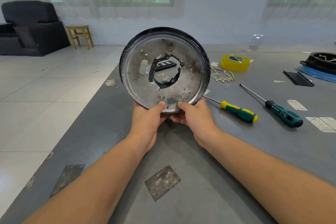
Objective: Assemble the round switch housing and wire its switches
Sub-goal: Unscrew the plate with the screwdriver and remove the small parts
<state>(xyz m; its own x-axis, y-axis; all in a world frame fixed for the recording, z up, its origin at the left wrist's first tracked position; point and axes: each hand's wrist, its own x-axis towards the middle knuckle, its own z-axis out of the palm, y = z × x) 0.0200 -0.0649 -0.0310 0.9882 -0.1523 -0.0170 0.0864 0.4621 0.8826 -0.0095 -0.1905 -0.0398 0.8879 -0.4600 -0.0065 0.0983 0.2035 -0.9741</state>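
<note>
**benchrat:** So where's the round housing (164,71) right now? It's up off the grey table (209,178), tipped on edge with the open inside facing the camera. Left hand (148,120) and right hand (195,116) both grip the bottom rim, thumbs hooked over the inner lip, fingers wrapped behind. Nothing mounted in it yet that I can see, just a silver pan full of holes and a ragged centre cutout lined with black tape (154,71).

**wirenut:** Looks like thin stamped metal to me, so I'd guess light and stiff, though it may flex a little if squeezed. I'd worry about that cutout. The edge looks jagged, probably why it's taped. Keep fingers on the rolled rim like that, not through the middle.

**benchrat:** Agreed. The finish looks smooth, could be slippery, so two hands at the rim makes sense. The white wires with terminals (224,77) are lying just right of it, beside the yellow tape roll (235,62).

**wirenut:** And two screwdrivers, the yellow-green one (238,112) near the right hand, the dark teal one (283,113) further out. Handy for later.
</note>
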